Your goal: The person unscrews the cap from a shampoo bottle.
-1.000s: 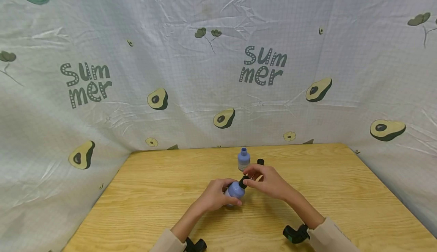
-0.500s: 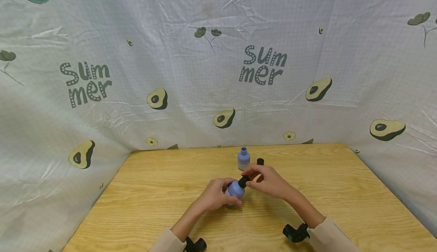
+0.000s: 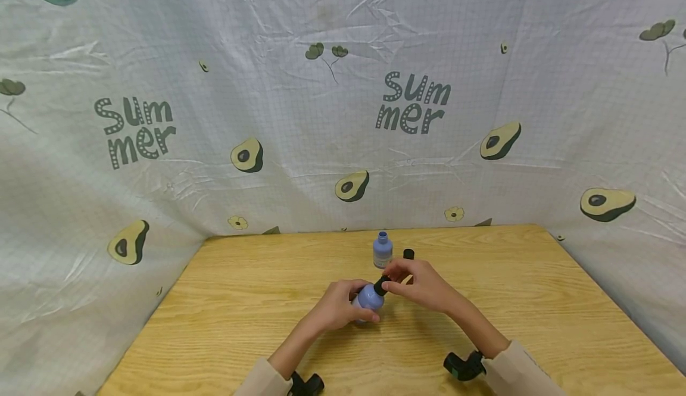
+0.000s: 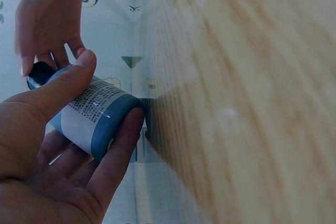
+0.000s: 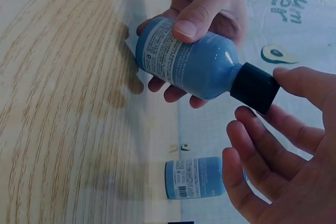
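My left hand [image 3: 340, 308] grips a blue bottle [image 3: 370, 296] round its body and holds it tilted just above the wooden table [image 3: 241, 301], neck toward the right. The right hand [image 3: 415, 286] pinches the black cap [image 3: 382, 286] sitting on the bottle's neck. In the right wrist view the thumb lies on top of the cap [image 5: 254, 87] and the fingers curl under it, while the bottle [image 5: 189, 64] shows a white printed label. In the left wrist view the thumb and fingers wrap round the bottle [image 4: 92, 119] near its base.
A second, smaller blue bottle [image 3: 382, 250] stands upright and uncapped behind the hands, with a loose black cap [image 3: 409, 254] to its right. A printed cloth backdrop [image 3: 343, 116] rises behind and beside the table. Black wrist mounts [image 3: 463, 366] sit on both forearms.
The right hand's fingers have shifted slightly round the black cap. The left hand and the bottle have stayed in place.
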`<action>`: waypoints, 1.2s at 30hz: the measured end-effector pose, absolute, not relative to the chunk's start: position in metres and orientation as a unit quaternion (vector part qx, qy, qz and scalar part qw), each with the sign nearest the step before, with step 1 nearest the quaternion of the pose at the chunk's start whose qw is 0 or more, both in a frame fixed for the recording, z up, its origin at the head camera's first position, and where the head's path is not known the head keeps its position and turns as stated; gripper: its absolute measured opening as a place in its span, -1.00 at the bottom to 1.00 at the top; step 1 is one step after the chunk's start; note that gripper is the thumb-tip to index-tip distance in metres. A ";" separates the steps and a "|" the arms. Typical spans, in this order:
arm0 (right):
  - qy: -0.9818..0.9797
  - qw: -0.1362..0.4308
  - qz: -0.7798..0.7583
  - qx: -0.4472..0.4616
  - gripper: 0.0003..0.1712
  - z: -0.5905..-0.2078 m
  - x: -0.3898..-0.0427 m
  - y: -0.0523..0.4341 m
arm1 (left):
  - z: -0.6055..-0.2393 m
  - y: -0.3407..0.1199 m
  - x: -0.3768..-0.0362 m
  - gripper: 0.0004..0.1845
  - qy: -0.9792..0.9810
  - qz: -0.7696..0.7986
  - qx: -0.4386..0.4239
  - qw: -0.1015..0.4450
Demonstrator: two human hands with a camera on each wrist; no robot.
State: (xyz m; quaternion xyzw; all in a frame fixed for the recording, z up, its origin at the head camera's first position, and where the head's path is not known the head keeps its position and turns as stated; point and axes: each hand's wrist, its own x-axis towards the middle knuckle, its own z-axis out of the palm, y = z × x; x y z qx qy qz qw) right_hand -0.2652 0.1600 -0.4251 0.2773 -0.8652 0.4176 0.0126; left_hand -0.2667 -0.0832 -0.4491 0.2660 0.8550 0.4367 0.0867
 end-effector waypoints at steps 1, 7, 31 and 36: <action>-0.864 0.011 0.418 0.280 -0.73 -0.425 -0.266 0.160 | -0.449 -0.083 -0.267 -0.49 0.856 0.436 0.266 0.086; -0.852 0.003 0.427 0.304 -0.73 -0.424 -0.268 0.161 | -0.448 -0.083 -0.268 -0.48 0.857 0.432 0.268 0.081; -0.855 -0.002 0.423 0.299 -0.71 -0.423 -0.265 0.159 | -0.449 -0.083 -0.267 -0.51 0.856 0.431 0.273 0.085; -0.846 -0.007 0.429 0.315 -0.73 -0.424 -0.266 0.159 | -0.449 -0.083 -0.266 -0.51 0.858 0.427 0.272 0.082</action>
